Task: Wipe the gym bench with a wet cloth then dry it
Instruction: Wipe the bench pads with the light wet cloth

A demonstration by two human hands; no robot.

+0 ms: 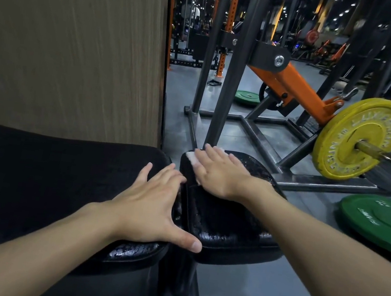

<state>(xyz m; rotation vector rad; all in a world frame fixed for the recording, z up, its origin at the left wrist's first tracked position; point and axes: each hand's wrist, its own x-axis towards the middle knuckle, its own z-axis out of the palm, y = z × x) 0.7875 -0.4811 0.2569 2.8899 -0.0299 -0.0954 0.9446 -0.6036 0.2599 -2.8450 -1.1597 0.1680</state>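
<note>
our right hand [218, 174] lies flat, fingers straight, pressing the white cloth [191, 157] onto the far corner of the bench seat pad [228, 223], and our left hand [152, 207] rests spread and empty on the end of the long pad [45, 176]; we should keep palm weight even and draw the cloth in overlapping passes toward the near edge. the seat pad glistens, probably wet, though the dim light leaves doubt. a wood-grain wall [66, 39] stands left; a yellow plate [342, 144] and a green plate [375, 225] sit right.

yellow plate [337, 143]: raised lettering, starts "LUX", rest unclear | green plate [375, 225]: white print illegible
</note>
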